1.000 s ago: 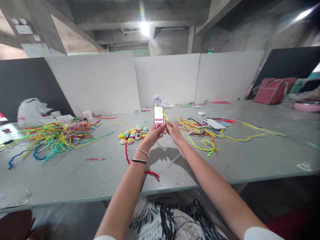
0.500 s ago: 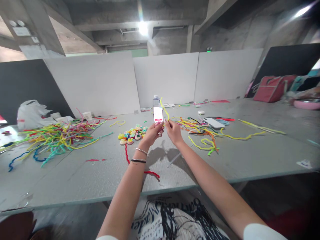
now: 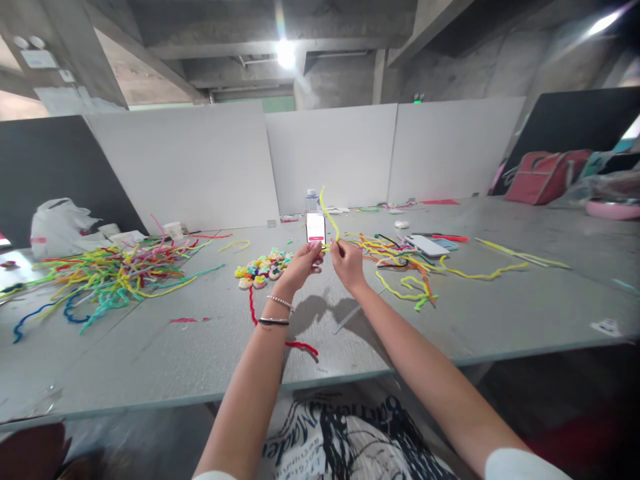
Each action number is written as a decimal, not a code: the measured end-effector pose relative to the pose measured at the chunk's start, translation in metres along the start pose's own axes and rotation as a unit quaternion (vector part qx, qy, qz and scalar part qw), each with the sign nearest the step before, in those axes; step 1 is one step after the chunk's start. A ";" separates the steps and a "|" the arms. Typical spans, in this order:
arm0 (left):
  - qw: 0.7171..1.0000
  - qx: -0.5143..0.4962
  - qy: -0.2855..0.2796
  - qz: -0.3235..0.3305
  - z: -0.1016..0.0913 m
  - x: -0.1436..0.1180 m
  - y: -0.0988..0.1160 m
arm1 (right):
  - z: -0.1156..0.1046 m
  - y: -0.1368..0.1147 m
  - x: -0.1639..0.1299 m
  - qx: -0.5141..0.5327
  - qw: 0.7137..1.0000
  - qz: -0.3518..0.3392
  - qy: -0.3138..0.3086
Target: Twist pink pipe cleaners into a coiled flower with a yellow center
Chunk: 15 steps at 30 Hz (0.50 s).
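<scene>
Nearest the camera, a black-and-white printed garment (image 3: 345, 437) was seen at the grey tabletop's (image 3: 150, 360) front edge, and two bare forearms were stretched out over it. On the tabletop beneath the arms a red pipe cleaner (image 3: 260, 320) was laid, running back from near the edge toward the hands. The left hand (image 3: 303, 261), with a beaded bracelet (image 3: 280, 302) and a black band (image 3: 273, 322) worn at the wrist, was closed on the low end of a yellow pipe cleaner (image 3: 327, 217); the right hand (image 3: 346, 259) was pinched on the same stem just beside it, so that the two hands were almost touching. The yellow pipe cleaner was held above the tabletop and rose in a curve from between the fingertips. Just left of the hands a cluster of small colourful pipe-cleaner flowers (image 3: 263, 270) was gathered. To the right a tangle of yellow and orange pipe cleaners (image 3: 405, 267) was spread, with a white phone-like slab (image 3: 425, 245) lying past it. Far left, a large heap of mixed pipe cleaners (image 3: 105, 273) was piled. Directly behind the hands a lit phone (image 3: 315, 228) was propped upright, with a clear bottle (image 3: 312, 199) behind it. As for containers, a white plastic bag (image 3: 60, 227) and a small white cup (image 3: 174, 230) were set at the far left, and a red bag (image 3: 545, 175) at the far right; their contents could not be made out.
</scene>
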<state>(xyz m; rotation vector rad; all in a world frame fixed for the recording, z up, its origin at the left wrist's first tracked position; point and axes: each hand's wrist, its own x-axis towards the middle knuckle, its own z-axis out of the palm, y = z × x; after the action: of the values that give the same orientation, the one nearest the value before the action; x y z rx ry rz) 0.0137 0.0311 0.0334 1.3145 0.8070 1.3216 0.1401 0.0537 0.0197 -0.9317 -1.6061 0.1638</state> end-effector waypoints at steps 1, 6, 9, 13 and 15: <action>1.000 -0.005 0.002 -0.001 0.001 -0.001 0.000 | 0.000 0.000 0.000 0.002 1.000 0.002 -0.005; 0.999 -0.016 0.033 0.000 0.001 0.000 -0.001 | -0.001 0.000 -0.001 0.013 0.999 0.013 -0.041; 0.998 -0.019 0.062 -0.007 -0.002 0.001 -0.002 | -0.001 -0.002 -0.005 -0.004 0.998 -0.004 -0.062; 0.997 -0.032 0.071 -0.011 -0.007 0.002 -0.001 | -0.002 -0.004 -0.008 0.008 0.993 -0.102 -0.057; 0.996 -0.047 0.068 -0.020 -0.010 0.002 -0.001 | -0.002 -0.002 -0.007 0.006 0.986 -0.156 -0.055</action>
<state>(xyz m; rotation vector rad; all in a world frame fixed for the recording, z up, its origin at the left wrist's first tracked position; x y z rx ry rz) 0.0045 0.0355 0.0310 1.1386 0.8483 1.4114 0.1403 0.0474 0.0160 -0.6590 -1.8301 0.0062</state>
